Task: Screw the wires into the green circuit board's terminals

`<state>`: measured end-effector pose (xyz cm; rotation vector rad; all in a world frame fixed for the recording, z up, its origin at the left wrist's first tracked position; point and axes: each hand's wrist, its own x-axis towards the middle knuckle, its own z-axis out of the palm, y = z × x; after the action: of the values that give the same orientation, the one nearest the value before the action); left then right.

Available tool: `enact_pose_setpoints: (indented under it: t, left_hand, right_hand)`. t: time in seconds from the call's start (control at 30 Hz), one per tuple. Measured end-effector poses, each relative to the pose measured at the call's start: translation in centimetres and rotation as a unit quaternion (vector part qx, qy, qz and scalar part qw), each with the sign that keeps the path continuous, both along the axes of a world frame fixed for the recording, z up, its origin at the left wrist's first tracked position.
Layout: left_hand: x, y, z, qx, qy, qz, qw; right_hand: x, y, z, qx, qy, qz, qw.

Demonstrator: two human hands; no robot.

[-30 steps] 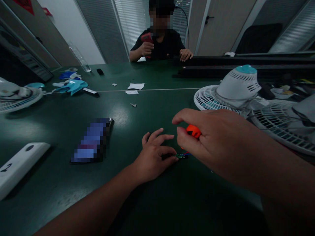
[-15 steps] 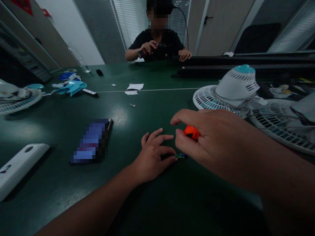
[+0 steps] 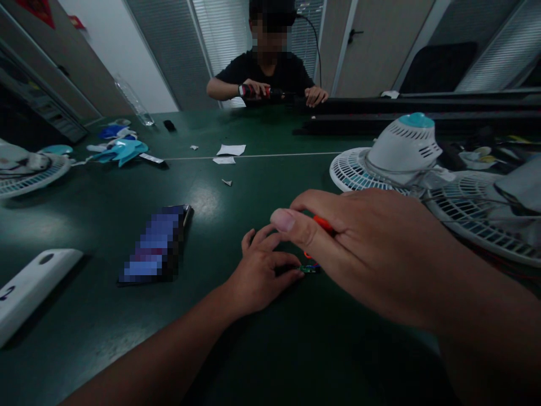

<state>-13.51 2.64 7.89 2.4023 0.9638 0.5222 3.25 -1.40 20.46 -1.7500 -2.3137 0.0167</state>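
Observation:
My left hand [image 3: 262,270] rests on the dark green table [image 3: 253,349], its fingertips pressing a small green circuit board [image 3: 310,269] with red and blue wires. Just above the board, my right hand [image 3: 363,248] is wrapped around an orange-handled tool [image 3: 324,224], the thumb stretched out to the left over the handle. The tool's tip is hidden behind my fingers.
A white fan with a teal cap [image 3: 401,149] and fan grilles [image 3: 477,220] lie at right. A phone [image 3: 156,242] and a white housing [image 3: 29,287] lie at left, with blue fan blades [image 3: 120,149] and paper scraps [image 3: 231,150] farther back. A person [image 3: 266,73] sits opposite holding a tool.
My right hand has turned on the orange tool, the thumb now reaching left over the handle and covering most of it. The person opposite lowered their tool to the table.

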Motion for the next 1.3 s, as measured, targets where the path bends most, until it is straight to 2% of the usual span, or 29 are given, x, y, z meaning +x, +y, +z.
enact_pose_setpoints:
  t: [0.1,0.23,0.37,0.57,0.73,1.3]
  left_hand:
    - [0.01,-0.01,0.11,0.022,0.031,-0.003,0.999]
    - [0.04,-0.08,0.51,0.014,0.049,-0.003,0.999]
    - [0.05,-0.08,0.67,0.011,0.053,-0.001,0.999]
    - [-0.07,-0.05,0.37,0.016,0.048,-0.005,0.999]
    - [-0.11,-0.07,0.30,0.015,0.053,-0.011,0.998]
    - [-0.16,0.10,-0.28,0.028,0.030,-0.008,0.999]
  right_hand:
    - [-0.02,0.02,-0.01,0.000,-0.014,0.001,1.000]
    - [-0.07,0.18,0.11,-0.004,-0.029,-0.004,1.000]
    - [0.03,0.29,0.05,0.012,-0.023,0.021,0.999]
    - [0.31,0.22,-0.17,0.021,-0.006,0.051,0.998]
    - [0.31,0.39,-0.19,0.012,-0.001,0.047,0.999]
    - [0.78,0.25,-0.67,0.056,0.003,0.074,0.996]
